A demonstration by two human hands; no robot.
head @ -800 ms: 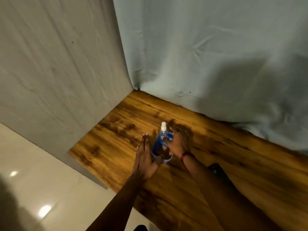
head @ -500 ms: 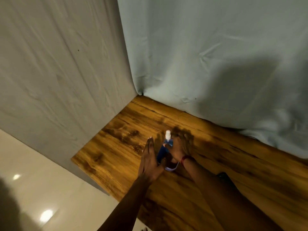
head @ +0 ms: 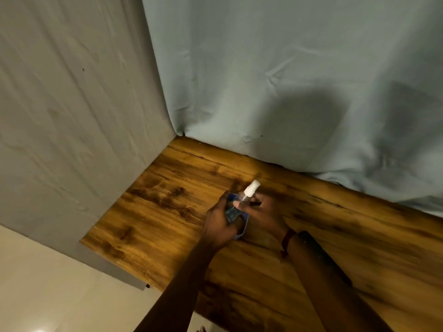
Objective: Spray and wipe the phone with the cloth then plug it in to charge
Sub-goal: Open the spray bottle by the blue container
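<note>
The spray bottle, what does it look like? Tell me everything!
The spray bottle is small, with a clear body, bluish inside, and a white nozzle top. It is tilted, its top leaning up and to the right, over the wooden table. The left hand wraps its lower body; the right hand touches near the neck. Its base is hidden.

Dim, warm indoor light. Big soft head shadow on the curtain (head: 309, 111) above and right of the hands. Small glare spot on the floor (head: 40, 330) lower left of them. Slight motion blur on forearms; wide-angle bending at edges.
</note>
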